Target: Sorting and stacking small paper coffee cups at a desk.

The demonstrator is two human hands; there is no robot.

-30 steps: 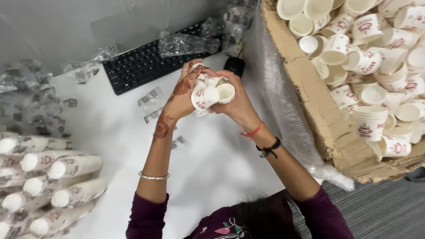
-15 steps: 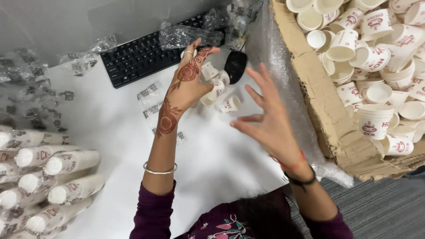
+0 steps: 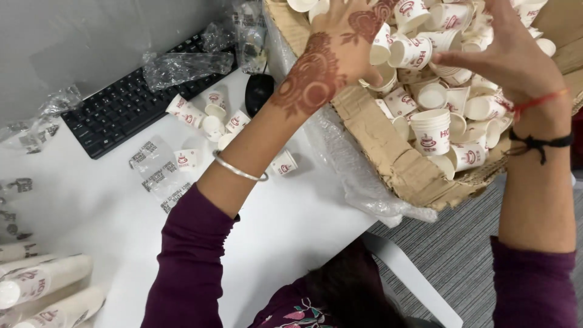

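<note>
Brown corrugated cardboard, torn at the rim, forms the box [image 3: 388, 152] at the worktop's [image 3: 109, 212] right edge, and both hands are over it. The left hand [image 3: 340, 54], patterned in henna, reaches in with fingers curled among the small white paper cups [image 3: 431, 130]; whether it actually grips one cannot be told, since the fingertips are buried in the heap. The right hand [image 3: 504, 54] hovers over the same pile, fingers spread and loose, pinching nothing that shows. The cups in the box are far too many to count, jumbled mouth-up and sideways, with one short nested stack near the front wall. Crinkled clear plastic wrap [image 3: 358, 176] bulges between the box and the worktop, hanging over the edge. On the worktop, about eight loose cups [image 3: 209, 118] lie scattered beside one black keyboard [image 3: 127, 106] and one black mouse [image 3: 258, 91], which sits just beside the box. Three wrapped sleeves of stacked cups [image 3: 42, 282] lie at the lower left corner. Empty printed wrappers [image 3: 158, 173] lie flat near the left forearm.
</note>
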